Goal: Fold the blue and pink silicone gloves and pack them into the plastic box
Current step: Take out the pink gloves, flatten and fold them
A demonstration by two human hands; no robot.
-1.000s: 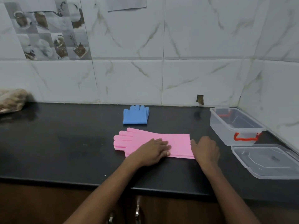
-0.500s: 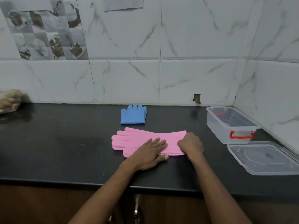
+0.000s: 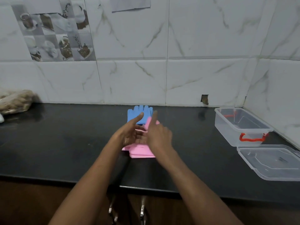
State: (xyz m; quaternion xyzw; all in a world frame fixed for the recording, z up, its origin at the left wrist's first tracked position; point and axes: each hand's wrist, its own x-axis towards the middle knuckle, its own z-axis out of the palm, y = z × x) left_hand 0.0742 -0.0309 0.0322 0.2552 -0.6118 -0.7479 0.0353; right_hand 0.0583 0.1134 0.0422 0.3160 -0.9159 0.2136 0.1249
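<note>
The pink gloves [image 3: 142, 151] lie as a doubled-over stack on the black counter [image 3: 65, 143], near its front edge. A loose pink flap rises at the far side, between the two hands. The blue gloves [image 3: 135, 115] lie just behind them by the wall, already folded into a short bundle with the fingers pointing at the tiles. The step in hand looks like the folding of the pink pair, with the fold made but probably not yet pressed flat. Nothing has gone into the box.

The next move would call for flattening that raised flap so the silicone does not spring open. Both bundles then have to go to the right, into the box.

The left hand [image 3: 129, 135] is spread, palm turned inward and fingers straight. It is low over the far part of the pink stack and grips nothing; whether it presses the stack cannot be told. The right hand [image 3: 159, 137] shows its back, forefinger straight and blurred. Its other fingers are hidden, so I cannot tell whether it pinches the flap.

Well to the right stands the clear plastic box [image 3: 227, 132] with a red latch [image 3: 251, 139], uncovered. Its lid [image 3: 272, 163] lies flat just in front of it. A bag [image 3: 14, 101] sits at the far left by the wall.
</note>
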